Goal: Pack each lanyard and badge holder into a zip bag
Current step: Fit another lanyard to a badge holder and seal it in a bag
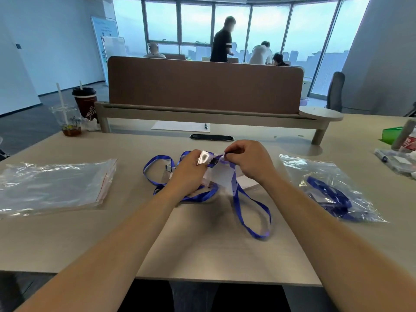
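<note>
Left hand (186, 170) is gripping the holder (221, 179), right hand (247, 161) is pinching the lanyard (252, 203) in curled fingers just beside it, over mid-tabletop (202, 244); I'd be pinching firmly and gathering the trailing loop tight before reaching for the bags (56, 185).

Far left, a dark red paper cup (85, 102) stands beside a clear plastic straw cup (67, 119); a brown divider panel (202, 84) stands far centre.

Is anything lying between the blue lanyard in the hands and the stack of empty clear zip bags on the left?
Only a loose blue lanyard loop lies flat on the beige table, just left of the left hand. Beyond it, the way to the stack of clear zip bags is bare table.
</note>
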### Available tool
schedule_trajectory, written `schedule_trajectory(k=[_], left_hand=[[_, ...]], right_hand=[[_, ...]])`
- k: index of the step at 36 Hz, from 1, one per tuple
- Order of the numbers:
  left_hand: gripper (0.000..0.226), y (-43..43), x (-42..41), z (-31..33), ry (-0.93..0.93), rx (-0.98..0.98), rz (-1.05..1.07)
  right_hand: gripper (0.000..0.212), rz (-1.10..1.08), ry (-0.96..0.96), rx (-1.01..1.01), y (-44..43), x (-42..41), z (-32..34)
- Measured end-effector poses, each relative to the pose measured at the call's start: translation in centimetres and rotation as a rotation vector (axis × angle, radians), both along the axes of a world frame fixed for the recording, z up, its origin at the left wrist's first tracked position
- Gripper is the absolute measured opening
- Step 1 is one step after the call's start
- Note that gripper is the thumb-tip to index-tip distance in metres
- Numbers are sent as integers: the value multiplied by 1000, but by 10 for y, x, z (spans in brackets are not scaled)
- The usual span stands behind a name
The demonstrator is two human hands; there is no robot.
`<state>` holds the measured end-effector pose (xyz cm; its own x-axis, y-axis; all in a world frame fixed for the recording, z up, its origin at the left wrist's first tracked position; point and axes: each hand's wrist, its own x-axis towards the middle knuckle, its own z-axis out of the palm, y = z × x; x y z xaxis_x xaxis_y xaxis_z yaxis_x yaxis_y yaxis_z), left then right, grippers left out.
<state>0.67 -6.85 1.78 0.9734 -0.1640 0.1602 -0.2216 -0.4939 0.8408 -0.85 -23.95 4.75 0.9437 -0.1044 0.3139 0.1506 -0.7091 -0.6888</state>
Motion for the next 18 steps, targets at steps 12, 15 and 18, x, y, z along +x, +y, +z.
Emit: schedule_trajectory(k=[12,15,18], left_hand=[[26,2,-1,7,125,-110,7],[25,3,-3,7,115,-92,8],[23,3,-5,8,93,-82,-33]], right_hand=[[19,-14,7,-157,2,4,-1],[18,-22,29,-162,-1,5,-3],[17,-19,52,-150,0,5,-5]])
